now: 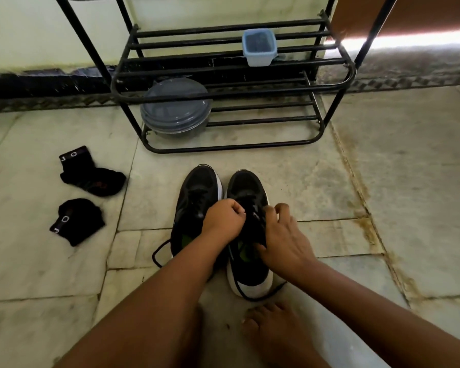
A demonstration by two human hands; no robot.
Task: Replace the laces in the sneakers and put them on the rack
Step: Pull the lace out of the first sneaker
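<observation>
On the floor (383,181) in front of the black rack (231,83), your two sneakers stand side by side, toes toward it. Your left hand (225,220) is curled, its grip pinching the black lace over the right sneaker (246,187); your right hand (283,240) grips that shoe's tongue area. The left sneaker (197,192) trails a loose lace (158,252). Two black socks (91,176) lie well apart to the left.

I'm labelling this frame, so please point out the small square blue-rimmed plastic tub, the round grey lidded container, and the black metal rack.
Small square blue-rimmed plastic tub (259,48): head view, on its top.
Round grey lidded container (174,103): head view, on its lid.
Black metal rack (231,88): head view, on a front bar.
</observation>
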